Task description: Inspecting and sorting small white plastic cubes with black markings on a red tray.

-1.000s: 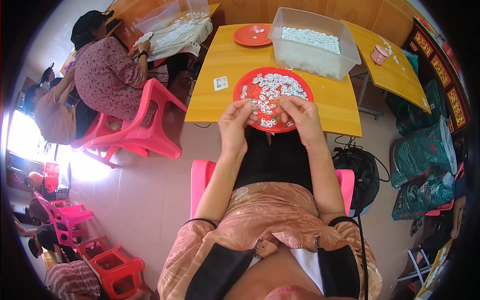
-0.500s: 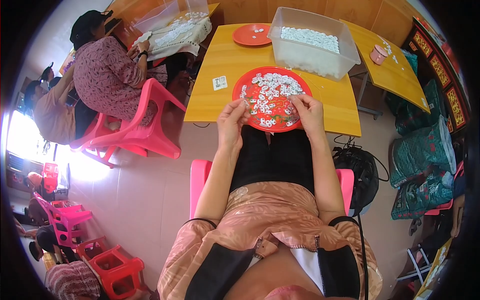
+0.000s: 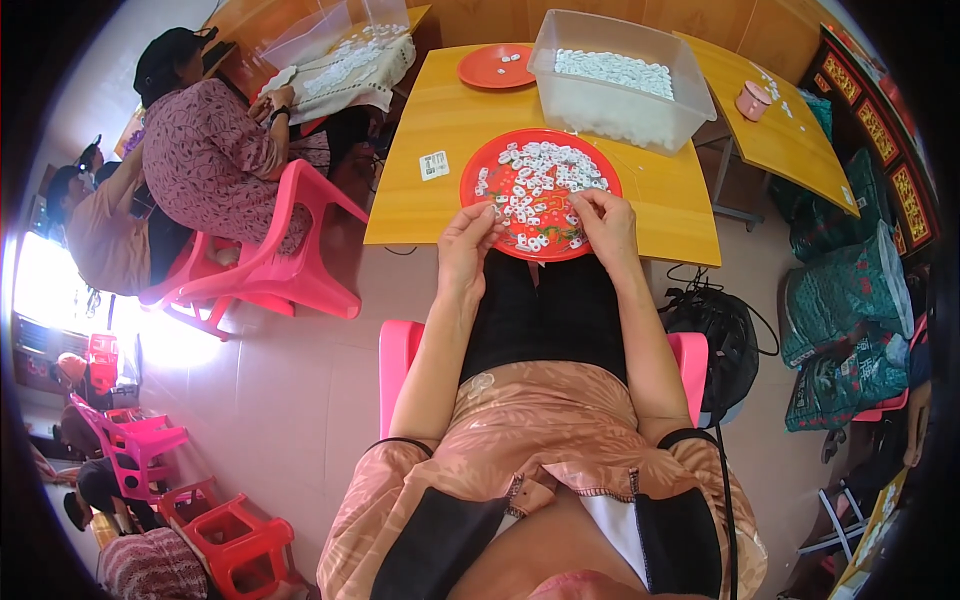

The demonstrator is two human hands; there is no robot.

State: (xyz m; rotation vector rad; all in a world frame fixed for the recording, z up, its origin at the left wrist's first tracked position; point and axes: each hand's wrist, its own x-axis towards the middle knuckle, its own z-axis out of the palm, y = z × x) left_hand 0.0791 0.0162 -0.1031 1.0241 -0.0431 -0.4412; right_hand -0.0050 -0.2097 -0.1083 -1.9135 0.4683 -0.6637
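Dozens of white tiles [image 3: 550, 163] lie on the plate [image 3: 488, 158] at the table's [image 3: 415, 212] near edge, probably for easy reach, while left hand [image 3: 465, 243] and right hand [image 3: 611, 232] hover there, fingers pressed together, anything pinched too small to tell.

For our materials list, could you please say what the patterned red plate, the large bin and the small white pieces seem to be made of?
Patterned red plate: probably smooth plastic, from its even colour and printed design. Large bin: likely frosted plastic; its contents show hazily through. Small white pieces: perhaps plastic, being similarly shaped; finish unclear.
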